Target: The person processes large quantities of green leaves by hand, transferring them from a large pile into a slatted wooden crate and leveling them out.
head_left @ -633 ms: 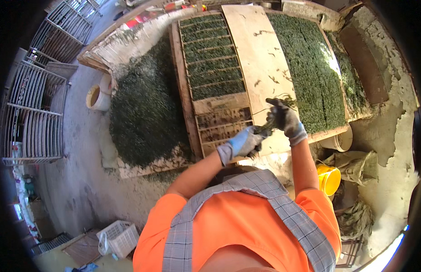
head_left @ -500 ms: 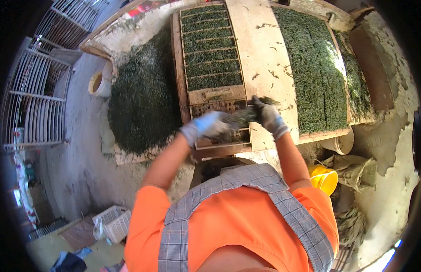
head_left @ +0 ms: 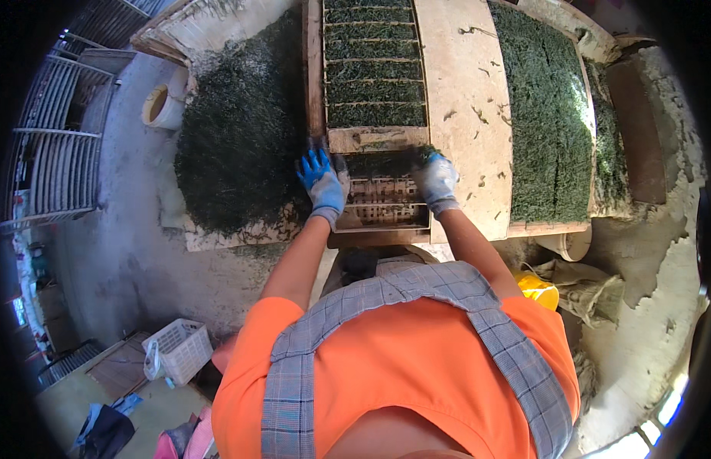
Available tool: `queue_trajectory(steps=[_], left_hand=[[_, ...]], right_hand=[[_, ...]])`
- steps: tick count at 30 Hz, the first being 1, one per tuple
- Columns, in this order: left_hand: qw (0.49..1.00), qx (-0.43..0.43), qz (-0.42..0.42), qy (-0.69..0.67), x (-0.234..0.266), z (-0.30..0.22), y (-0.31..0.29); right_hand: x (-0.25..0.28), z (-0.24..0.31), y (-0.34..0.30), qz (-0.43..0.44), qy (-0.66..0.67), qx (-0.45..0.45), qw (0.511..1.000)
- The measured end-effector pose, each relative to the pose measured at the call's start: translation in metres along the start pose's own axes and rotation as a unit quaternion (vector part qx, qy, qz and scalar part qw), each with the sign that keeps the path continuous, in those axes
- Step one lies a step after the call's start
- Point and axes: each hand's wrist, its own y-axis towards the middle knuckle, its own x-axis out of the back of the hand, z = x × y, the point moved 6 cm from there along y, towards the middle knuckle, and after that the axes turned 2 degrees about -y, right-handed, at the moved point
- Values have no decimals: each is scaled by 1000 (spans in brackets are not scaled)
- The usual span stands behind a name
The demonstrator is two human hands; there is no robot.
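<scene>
A long tray [head_left: 382, 227] with crosswise slots stands in front of me, its far rows packed with dark green shredded plant matter [head_left: 375, 115]. A strip of the same greens [head_left: 377, 164] lies across a row between my hands, just nearer than a pale wooden bar [head_left: 378, 139]. My left hand [head_left: 323, 183], in a blue and white glove, rests at the tray's left edge with its fingers spread. At the strip's right end is my gloved right hand [head_left: 438, 182]; its fingertips merge with dark green matter, so their grip is unclear. Nearer slots show bare perforated bottoms.
A large heap of greens [head_left: 237, 145] lies left of the tray. To the right are a pale board [head_left: 466, 153] with scraps and a packed green bed [head_left: 543, 122]. Around stand a white bucket [head_left: 166, 107], a yellow bucket [head_left: 539, 291], a white crate [head_left: 181, 352] and metal racks [head_left: 61, 153].
My hands have moved apart, from above the near slots to either side of a row. The greens held between them now lie in that row. The view has shifted slightly.
</scene>
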Motion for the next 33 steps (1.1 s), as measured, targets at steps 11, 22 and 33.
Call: queue_trajectory(steps=[11, 22, 33], left_hand=[[997, 51, 62, -15, 7, 0, 3], [976, -38, -43, -208, -18, 46, 11], [979, -118, 138, -91, 11, 57, -38]], right_hand=[[97, -92, 13, 102, -98, -154, 978], [-9, 19, -43, 246, -66, 273, 928], [28, 95, 14, 223, -137, 262, 929]])
